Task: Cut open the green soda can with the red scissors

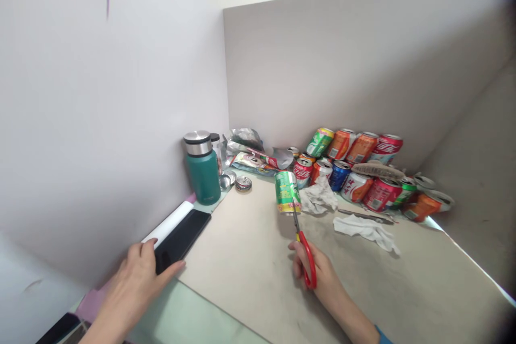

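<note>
My right hand [308, 264] is closed around a pair of scissors [307, 258] with red handles, their blades pointing away from me. The blades overlap the lower front of a green and yellow drink can [285, 189] from this viewpoint; whether they touch it I cannot tell. At the left edge of the board, my left hand [135, 271] spreads over the near end of a black phone [187, 234]. Its thumb and fingers are apart on either side of the phone, and the palm hides that end. A white strip [167, 220] lies along the phone's far side.
A teal bottle [203, 177] stands by the left partition, with can lids [243, 184] beside it. Stacked cans [357, 158] and a glove [379, 170] line the back. Crumpled tissue [320, 197], a white cloth [366, 232] and a thin dark tool [363, 216] lie on the board [245, 263].
</note>
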A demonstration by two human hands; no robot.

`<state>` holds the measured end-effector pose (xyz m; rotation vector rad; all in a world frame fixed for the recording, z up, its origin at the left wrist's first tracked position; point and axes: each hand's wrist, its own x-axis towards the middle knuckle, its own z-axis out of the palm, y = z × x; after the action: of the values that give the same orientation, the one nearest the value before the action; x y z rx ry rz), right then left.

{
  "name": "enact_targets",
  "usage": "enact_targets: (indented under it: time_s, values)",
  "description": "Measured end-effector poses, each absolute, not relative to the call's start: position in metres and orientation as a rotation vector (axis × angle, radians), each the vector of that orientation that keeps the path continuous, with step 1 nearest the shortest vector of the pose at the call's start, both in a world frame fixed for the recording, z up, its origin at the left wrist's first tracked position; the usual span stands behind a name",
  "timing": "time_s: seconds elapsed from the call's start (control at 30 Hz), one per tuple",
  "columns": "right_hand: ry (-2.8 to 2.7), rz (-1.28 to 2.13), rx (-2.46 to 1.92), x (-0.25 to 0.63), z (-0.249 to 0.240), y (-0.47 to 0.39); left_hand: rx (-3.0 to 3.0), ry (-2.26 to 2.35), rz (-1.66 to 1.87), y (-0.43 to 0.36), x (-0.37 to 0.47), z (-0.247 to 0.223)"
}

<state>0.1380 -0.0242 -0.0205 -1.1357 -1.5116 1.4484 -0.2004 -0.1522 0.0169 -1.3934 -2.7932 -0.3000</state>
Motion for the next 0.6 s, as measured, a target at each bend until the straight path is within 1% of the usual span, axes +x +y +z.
enact_targets:
  time_s: [0.2, 0.43, 0.6]
  values:
    - [-1.523, 1.450, -1.132, 0.139, -0.016, -0.026, -1.360, -2.819, -0.408, -0.152, -0.193, 0.021]
    - [-1.515, 1.458, -1.135, 0.138, -0.018, -0.024, -1.524, -2.659, -0.376, -0.160, -0.179, -0.003]
    - [-1.504, 1.470, -1.135, 0.138, -0.020, -0.023, -1.631, -2.637, -0.300, -0.140, -0.155, 0.011]
